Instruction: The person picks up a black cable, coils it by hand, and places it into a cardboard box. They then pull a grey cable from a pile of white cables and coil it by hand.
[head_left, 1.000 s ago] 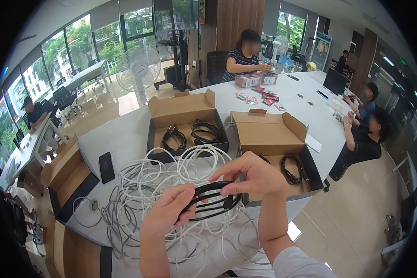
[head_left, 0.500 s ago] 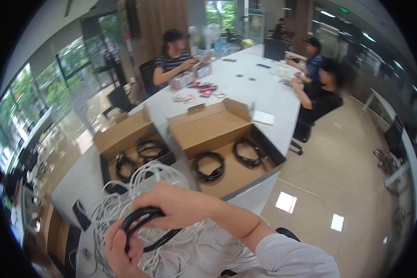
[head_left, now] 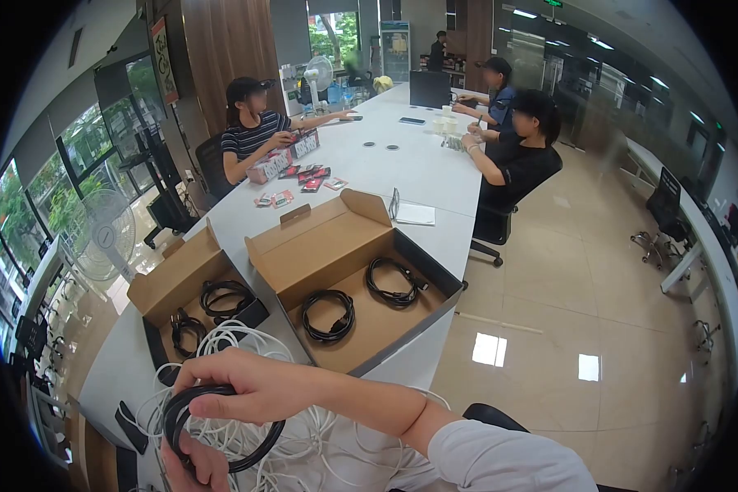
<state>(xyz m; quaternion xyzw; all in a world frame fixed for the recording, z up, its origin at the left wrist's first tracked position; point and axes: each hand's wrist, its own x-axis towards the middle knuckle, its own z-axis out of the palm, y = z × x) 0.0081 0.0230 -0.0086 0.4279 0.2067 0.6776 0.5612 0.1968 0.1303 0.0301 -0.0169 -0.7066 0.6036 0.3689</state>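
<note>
Both hands hold one coil of black cable (head_left: 257, 448) low at the left of the head view. My right hand (head_left: 239, 385) grips the top of the loop from above, its white-sleeved arm coming in from the lower right. My left hand (head_left: 193, 464) pinches the lower side of the loop and is partly cut off by the frame edge. The coil hangs over a tangled pile of white cables (head_left: 305, 444) on the white table (head_left: 402, 176). Just beyond stands an open cardboard box (head_left: 425, 320) with two coiled black cables, one (head_left: 329, 315) and another (head_left: 395, 283).
A second open box (head_left: 169, 283) to the left holds more black coils. A black phone (head_left: 128, 426) lies at the table's left edge. One person sits at the far left side, and two people sit along the right side. A standing fan (head_left: 100, 234) is on the left, and a dark chair (head_left: 500, 414) is close by.
The view has swung to the right, so the boxes and cable pile slid left and down. My hands kept hold of the black coil, now low at the left.
</note>
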